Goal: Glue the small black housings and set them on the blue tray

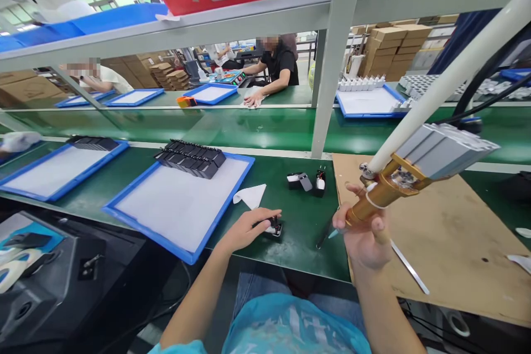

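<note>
My left hand (248,228) is closed on a small black plastic housing (274,230) with white parts inside, resting on the green bench. The fingers partly hide it. My right hand (368,240) is raised at the brown board's left edge. Its fingers curl round a gold-coloured cylindrical tool (369,202), which has a grey finned block (443,149) at its upper end. Beyond my hands, a pair of similar black housings (318,182) with white inside lies on the bench. A tweezer-like dark tool (326,232) lies left of my right hand.
A blue-rimmed tray (244,174) at left bears rows of black housings (191,157); another tray (62,196) lies farther left. A white cloth (251,196) lies between. A white pole (448,86) slants above the brown board (452,232). A shelf crosses ahead; co-workers sit beyond.
</note>
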`<action>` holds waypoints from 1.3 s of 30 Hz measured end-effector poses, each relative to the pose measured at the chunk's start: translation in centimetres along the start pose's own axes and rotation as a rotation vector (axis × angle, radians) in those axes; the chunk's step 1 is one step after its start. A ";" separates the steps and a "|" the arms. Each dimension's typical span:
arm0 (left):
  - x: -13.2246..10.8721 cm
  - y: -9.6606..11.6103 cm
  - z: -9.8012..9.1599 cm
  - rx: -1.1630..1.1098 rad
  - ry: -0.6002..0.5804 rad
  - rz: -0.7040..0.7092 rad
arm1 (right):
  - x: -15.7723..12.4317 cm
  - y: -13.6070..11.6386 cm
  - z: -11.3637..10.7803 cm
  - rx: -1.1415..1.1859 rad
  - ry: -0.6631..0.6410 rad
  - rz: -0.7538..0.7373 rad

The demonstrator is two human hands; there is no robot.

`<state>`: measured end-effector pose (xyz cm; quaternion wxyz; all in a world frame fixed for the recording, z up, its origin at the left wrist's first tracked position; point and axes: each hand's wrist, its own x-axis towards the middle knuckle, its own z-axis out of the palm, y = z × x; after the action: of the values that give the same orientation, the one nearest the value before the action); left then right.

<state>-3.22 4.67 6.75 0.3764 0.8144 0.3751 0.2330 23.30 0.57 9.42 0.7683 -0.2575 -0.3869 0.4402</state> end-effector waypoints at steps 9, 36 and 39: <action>-0.4 -0.2 1.7 0.194 0.095 0.146 | 0.0 -0.1 0.4 -0.015 -0.001 -0.005; -0.6 -2.0 2.5 0.852 0.516 0.019 | -0.7 -0.9 -0.6 0.001 0.003 0.016; -1.0 -3.3 -0.2 0.955 0.448 -0.077 | -0.6 -1.0 -0.9 0.008 0.008 0.008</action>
<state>-5.46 5.40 4.14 -0.1174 0.8111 0.5405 0.1904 24.28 -0.52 9.41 0.7690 -0.2577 -0.3812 0.4438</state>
